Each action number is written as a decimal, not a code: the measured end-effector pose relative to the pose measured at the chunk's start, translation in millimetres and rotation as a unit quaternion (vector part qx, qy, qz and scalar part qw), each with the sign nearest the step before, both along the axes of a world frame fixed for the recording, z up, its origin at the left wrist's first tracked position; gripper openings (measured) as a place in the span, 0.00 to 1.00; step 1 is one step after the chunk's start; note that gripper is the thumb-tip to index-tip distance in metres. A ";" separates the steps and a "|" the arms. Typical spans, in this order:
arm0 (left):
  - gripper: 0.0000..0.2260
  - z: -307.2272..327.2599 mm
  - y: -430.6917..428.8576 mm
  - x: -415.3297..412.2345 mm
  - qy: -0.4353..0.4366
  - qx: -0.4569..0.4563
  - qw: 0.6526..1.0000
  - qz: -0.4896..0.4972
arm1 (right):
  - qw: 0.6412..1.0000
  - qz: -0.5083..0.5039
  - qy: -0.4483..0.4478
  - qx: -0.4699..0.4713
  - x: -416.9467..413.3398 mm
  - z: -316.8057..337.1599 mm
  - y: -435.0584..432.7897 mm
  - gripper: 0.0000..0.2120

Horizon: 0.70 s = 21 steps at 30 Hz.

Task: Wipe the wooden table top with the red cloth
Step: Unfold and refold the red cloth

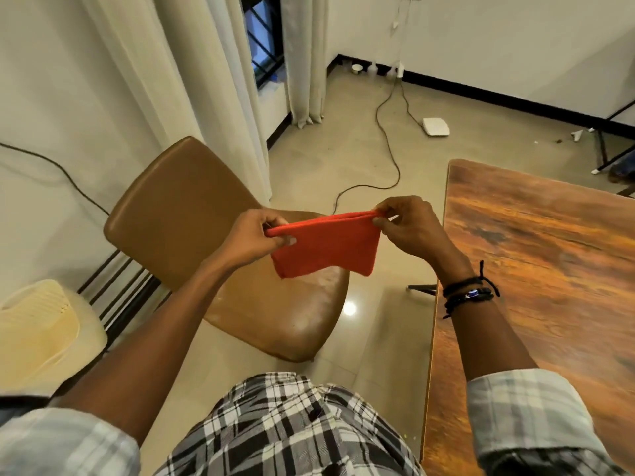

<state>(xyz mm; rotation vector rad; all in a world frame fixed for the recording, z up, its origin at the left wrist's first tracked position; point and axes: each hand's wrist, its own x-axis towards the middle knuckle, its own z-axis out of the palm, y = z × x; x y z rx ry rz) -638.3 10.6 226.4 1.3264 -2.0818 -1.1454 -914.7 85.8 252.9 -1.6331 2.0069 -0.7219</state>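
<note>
From the head camera, the left hand (pixel 256 235) and right hand (pixel 407 225) each pinch a top corner of the folded red cloth (pixel 323 247), held in the air above a brown chair (pixel 192 201), beside the wooden table top (pixel 549 269).

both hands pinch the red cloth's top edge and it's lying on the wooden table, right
Not quite. The left hand and right hand do pinch the top edge of the red cloth, but the head view shows it hanging in air above the brown chair, beside the wooden table, not on it.
</note>
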 end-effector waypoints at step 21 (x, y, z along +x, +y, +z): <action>0.12 -51.1 43.9 289.1 -0.028 0.032 0.974 0.225 | 0.970 0.235 -0.045 0.041 285.5 -52.2 -100.0 0.05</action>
